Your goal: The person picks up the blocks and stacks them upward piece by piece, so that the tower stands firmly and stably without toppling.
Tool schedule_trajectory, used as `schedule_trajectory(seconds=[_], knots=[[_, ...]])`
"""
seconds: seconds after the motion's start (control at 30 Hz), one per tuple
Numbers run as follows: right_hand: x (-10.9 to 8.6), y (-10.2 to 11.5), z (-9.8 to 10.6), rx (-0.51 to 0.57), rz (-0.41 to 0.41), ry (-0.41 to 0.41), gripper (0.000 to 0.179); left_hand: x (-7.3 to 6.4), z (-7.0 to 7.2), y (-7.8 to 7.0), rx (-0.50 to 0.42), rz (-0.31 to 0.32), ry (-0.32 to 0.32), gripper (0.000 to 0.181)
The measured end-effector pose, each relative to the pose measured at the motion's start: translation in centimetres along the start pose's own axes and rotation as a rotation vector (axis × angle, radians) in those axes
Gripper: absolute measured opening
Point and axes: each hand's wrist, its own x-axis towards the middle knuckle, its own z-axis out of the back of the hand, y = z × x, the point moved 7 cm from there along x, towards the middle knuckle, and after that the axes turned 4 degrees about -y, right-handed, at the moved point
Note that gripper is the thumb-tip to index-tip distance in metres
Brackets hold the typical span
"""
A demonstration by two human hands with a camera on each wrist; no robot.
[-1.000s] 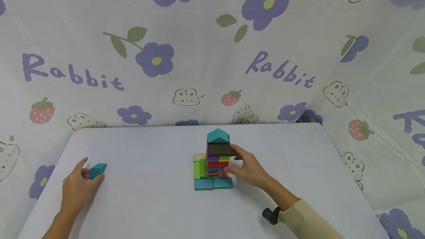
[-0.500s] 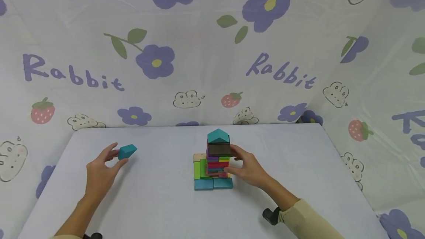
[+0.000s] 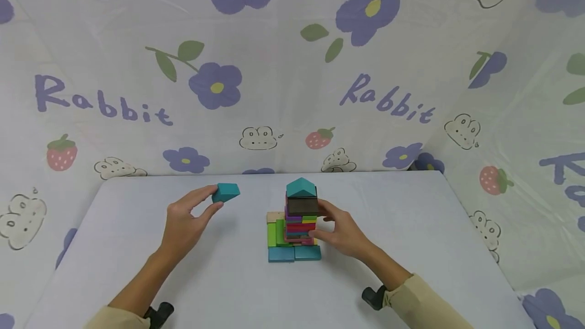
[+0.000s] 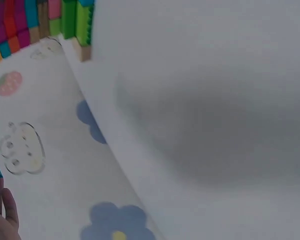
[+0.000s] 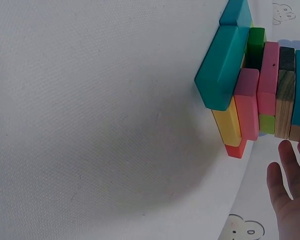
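My left hand pinches a teal triangular prism block between thumb and fingertips, held up left of the tower. The tower is a stack of coloured wooden blocks in layers. Its upper part carries a dark brown block, and a teal roof-shaped block tops it. My right hand is at the tower's right side, thumb toward the front and fingers behind. In the right wrist view, the fingers extend right up to the layered blocks. Only a corner of the left hand shows in the left wrist view.
Blue-teal blocks lie flat in front of the tower, and green blocks stand along its left. The white table ends at a patterned cloth backdrop. A black wrist device sits by the right sleeve.
My left hand has carried the teal prism from the far left up and rightward, closer to the tower. The right hand and the tower stay where they were.
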Motion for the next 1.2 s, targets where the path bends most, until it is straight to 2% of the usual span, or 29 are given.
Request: schedule_trajectory(seconds=[0.23, 0.5, 0.63, 0.87, 1.2], knots=[[-0.1, 0.0, 0.0, 0.0, 0.006, -0.002, 0.071, 1.2, -2.9, -3.6, -0.053, -0.044, 0.087, 0.046], [-0.3, -0.1, 0.0, -0.004, 0.017, -0.01, 0.071, 1.7, -5.8, -6.3, -0.096, -0.108, 0.188, 0.043], [-0.4, -0.1, 0.0, -0.005, 0.025, -0.012, 0.071, 1.8, -6.8, -7.2, -0.105, -0.125, 0.232, 0.041], [-0.5, -0.1, -0.1, -0.008, 0.03, -0.008, 0.071, 1.8, -8.0, -8.2, -0.062, -0.116, 0.301, 0.038], [-0.6, -0.2, -0.1, -0.002, 0.047, -0.003, 0.07, 1.7, -9.0, -8.8, -0.042, -0.131, 0.308, 0.037]])
